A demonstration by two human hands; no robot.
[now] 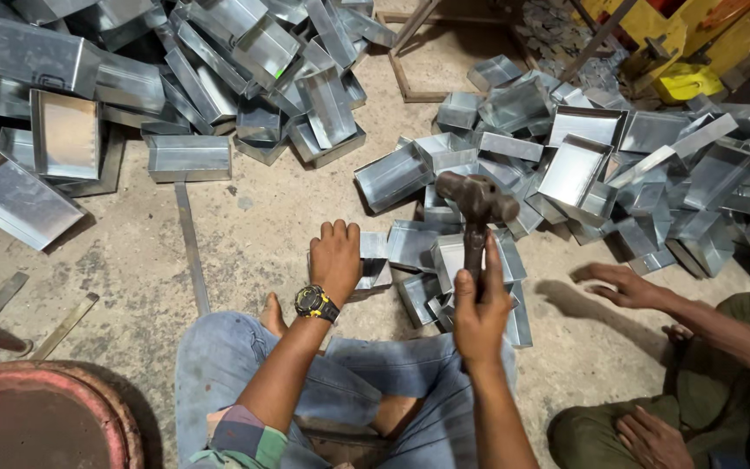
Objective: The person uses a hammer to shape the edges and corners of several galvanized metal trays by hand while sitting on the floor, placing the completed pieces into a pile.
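Note:
My right hand (479, 311) grips the handle of a rusty hammer (476, 201), whose head is raised above a cluster of small sheet-metal boxes (449, 256). My left hand (336, 259), with a black and yellow watch on the wrist, presses down on one small metal box (375, 259) on the concrete floor in front of my knees. I sit on the floor in blue jeans.
Piles of shiny sheet-metal boxes lie at the back left (184, 78) and at the right (618, 165). Another person's hand (622, 285) reaches in from the right. A flat metal strip (190, 243) lies on the floor. A round rusty red lid (36, 417) sits bottom left.

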